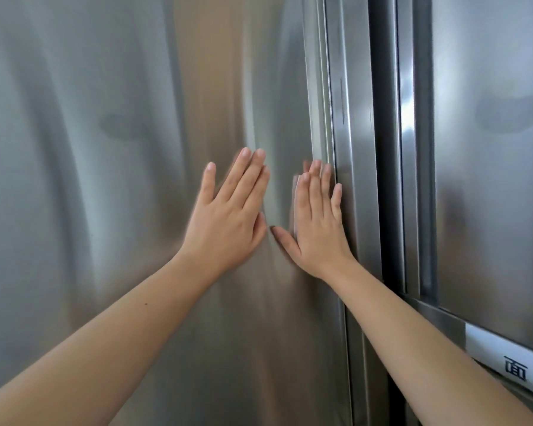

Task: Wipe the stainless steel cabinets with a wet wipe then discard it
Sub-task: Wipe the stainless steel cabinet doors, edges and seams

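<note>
- Under your left hand (228,216) and right hand (317,222), the cabinet door (105,179) is brushed silver-grey with soft vertical streaks.
- Right of your right hand, the label (505,361) is white with black characters.

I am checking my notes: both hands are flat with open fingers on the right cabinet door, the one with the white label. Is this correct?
Not quite. The head view shows the left hand and right hand flat, fingers open, on the left cabinet door; the door with the white label is untouched.

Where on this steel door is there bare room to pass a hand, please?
Free: the wide panel left of the left hand, and above both hands. Crowded: the narrow strip between the left hand and the right hand, which sits against the door edge.
</note>
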Motion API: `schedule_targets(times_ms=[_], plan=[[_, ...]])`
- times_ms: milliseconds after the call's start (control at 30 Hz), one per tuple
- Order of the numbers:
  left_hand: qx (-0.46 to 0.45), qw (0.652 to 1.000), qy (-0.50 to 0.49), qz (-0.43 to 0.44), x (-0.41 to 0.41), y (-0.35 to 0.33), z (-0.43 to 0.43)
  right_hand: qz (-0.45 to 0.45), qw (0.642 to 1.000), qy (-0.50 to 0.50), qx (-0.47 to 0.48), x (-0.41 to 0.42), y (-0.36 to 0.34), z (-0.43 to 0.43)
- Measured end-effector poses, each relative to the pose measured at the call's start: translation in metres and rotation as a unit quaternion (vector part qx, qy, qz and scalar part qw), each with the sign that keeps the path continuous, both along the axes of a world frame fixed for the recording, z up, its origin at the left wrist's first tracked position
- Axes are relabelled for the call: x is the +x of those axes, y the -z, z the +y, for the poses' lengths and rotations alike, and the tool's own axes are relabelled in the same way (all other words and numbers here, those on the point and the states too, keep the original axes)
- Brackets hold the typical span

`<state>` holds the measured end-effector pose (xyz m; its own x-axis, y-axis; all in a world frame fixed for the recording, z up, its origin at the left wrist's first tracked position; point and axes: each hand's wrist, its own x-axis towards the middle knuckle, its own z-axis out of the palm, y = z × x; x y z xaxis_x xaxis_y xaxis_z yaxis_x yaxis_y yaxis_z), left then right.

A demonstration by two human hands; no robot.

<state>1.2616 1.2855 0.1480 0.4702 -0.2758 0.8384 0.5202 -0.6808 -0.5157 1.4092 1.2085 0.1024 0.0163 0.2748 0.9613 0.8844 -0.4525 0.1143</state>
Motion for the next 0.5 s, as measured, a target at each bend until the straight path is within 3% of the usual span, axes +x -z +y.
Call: schedule_targets(times_ms=[300, 500], plan=[[-0.010, 0.999, 0.004, -0.032, 0.008, -0.057, 0.000, 0.011, 0.999, -0.030, -0.028, 0.008, -0.092, -0.001], [-0.012, 0.997, 0.023, -0.068, 0.011, -0.057, 0.003, -0.001, 0.998, -0.059, -0.014, 0.011, -0.134, 0.001]])
